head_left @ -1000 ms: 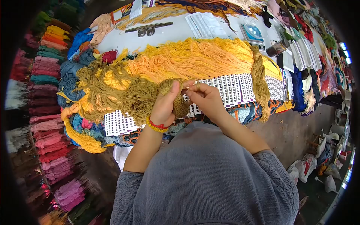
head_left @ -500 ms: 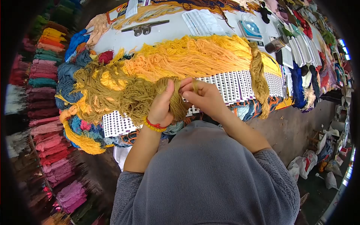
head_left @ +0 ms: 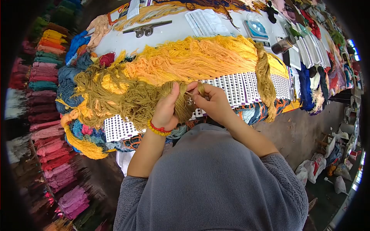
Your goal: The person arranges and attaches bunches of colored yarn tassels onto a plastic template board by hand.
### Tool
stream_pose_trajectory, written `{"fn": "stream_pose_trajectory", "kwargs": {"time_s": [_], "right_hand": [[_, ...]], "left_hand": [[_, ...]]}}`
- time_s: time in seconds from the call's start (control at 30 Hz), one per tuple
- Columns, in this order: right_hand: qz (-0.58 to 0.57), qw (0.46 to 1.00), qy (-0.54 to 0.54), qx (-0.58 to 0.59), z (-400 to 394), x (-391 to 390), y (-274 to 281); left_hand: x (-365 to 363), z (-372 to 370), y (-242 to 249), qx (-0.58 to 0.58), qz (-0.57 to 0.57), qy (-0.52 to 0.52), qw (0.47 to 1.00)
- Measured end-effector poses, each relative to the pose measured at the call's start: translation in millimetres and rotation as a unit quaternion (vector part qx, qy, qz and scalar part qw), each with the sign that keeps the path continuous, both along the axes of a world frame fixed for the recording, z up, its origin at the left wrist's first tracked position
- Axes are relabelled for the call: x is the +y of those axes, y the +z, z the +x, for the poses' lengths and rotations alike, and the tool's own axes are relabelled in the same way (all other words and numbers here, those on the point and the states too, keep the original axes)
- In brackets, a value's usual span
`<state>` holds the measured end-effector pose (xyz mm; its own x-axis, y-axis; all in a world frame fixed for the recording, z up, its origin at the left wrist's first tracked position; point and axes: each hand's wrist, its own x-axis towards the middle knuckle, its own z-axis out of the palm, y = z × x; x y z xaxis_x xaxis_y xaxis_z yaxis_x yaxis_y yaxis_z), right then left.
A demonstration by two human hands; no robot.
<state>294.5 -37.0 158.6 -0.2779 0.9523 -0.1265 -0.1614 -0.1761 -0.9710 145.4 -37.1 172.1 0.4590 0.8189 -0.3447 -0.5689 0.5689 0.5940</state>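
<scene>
Olive-green yarn (head_left: 142, 101) lies in a tangled heap over the left part of the table and runs into my hands. My left hand (head_left: 167, 107), with red and yellow bands at the wrist, is closed around a bundle of it. Close beside it, my right hand (head_left: 210, 101) pinches olive strands between thumb and fingers, and a small loop stands at its index finger. Yellow and peach yarn (head_left: 192, 57) spreads behind both hands. White cards with rows of dark holes (head_left: 231, 89) lie under the yarn. A separate olive hank (head_left: 265, 77) hangs over them at the right.
Toward the table's back lie a metal clip bar (head_left: 147, 29), a printed sheet (head_left: 206, 23) and a blue scale (head_left: 257, 29). A dark jar (head_left: 283, 44) lies at the right. Coloured hanks (head_left: 50, 150) line the left side; plastic bags (head_left: 314, 167) sit on the floor at right.
My right hand has turned slightly, and a loop of olive yarn now shows more clearly at its index finger. My left hand keeps its grip in nearly the same place.
</scene>
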Motion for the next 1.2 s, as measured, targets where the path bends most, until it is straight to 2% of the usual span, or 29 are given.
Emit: {"fn": "stream_pose_trajectory", "kwargs": {"time_s": [0.03,0.17,0.23,0.33,0.57,0.67,0.73,0.87,1.07,1.13,1.2], "right_hand": [[-0.002,0.999,-0.015,0.03,-0.3,0.3,-0.5],[-0.047,0.999,0.0,0.022,3.9,1.3,10.8],[-0.1,0.994,0.012,0.041,6.8,2.1,12.9],[-0.118,0.991,0.018,0.058,6.6,2.4,12.4],[-0.107,0.992,0.025,0.055,2.4,3.0,7.5],[-0.046,0.998,0.013,0.044,-1.5,2.4,4.6],[-0.033,0.991,0.074,-0.108,2.3,2.9,3.3],[-0.045,0.984,0.082,-0.15,1.1,3.1,0.8],[-0.047,0.996,0.048,-0.055,-1.6,2.7,-12.6],[-0.055,0.998,0.029,0.029,-2.5,3.2,-10.1],[-0.058,0.998,0.032,0.02,-0.2,3.9,-15.5]], "left_hand": [[0.2,-2.1,-2.1,0.003,0.006,0.001,1.0],[1.2,-1.0,-0.1,0.031,0.001,0.014,0.999],[1.4,-2.6,-1.4,0.017,0.009,0.01,1.0],[1.9,-2.8,-1.9,0.013,0.024,0.006,1.0],[1.7,-2.8,-1.3,0.016,0.01,0.008,1.0],[2.2,-2.2,-1.4,0.016,0.017,0.0,1.0],[1.4,-0.7,0.9,0.023,0.018,-0.001,1.0],[0.6,-2.2,-2.2,0.013,0.009,-0.006,1.0],[1.7,-3.7,-5.8,0.003,-0.012,0.0,1.0],[1.7,-4.7,-7.7,0.02,-0.009,0.001,1.0],[1.6,-4.7,-6.7,0.036,-0.005,0.001,0.999]]}}
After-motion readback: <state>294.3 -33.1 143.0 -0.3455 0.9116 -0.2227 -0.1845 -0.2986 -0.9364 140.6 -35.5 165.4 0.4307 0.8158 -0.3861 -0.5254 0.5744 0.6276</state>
